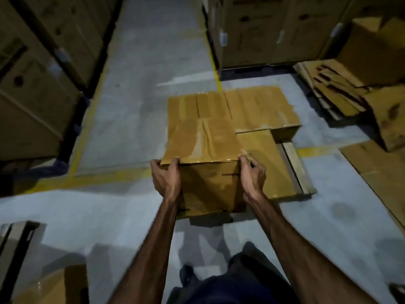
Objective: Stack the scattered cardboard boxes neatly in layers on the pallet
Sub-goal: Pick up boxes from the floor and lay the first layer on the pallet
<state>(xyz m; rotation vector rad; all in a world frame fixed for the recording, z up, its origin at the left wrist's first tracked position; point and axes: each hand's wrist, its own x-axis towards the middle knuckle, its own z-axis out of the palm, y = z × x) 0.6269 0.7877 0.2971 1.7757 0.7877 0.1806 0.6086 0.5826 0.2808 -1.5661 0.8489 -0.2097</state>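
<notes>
I hold a taped cardboard box [203, 145] in front of me, over the near left corner of the pallet. My left hand [166, 178] grips its near left corner, thumb on the top edge. My right hand [252, 174] grips the near right corner the same way. Behind and to the right of it, several boxes [258, 108] lie flat as one layer on the wooden pallet [294, 167], whose planks show at the right edge. Whether the held box rests on the pallet or hangs above it, I cannot tell.
Tall stacks of large cartons [37, 69] line the left side, and more cartons [274, 29] stand at the back. Flattened cardboard [335, 91] is piled at the right. Another box [54, 286] sits at the bottom left. Yellow floor lines [92, 178] mark the grey floor.
</notes>
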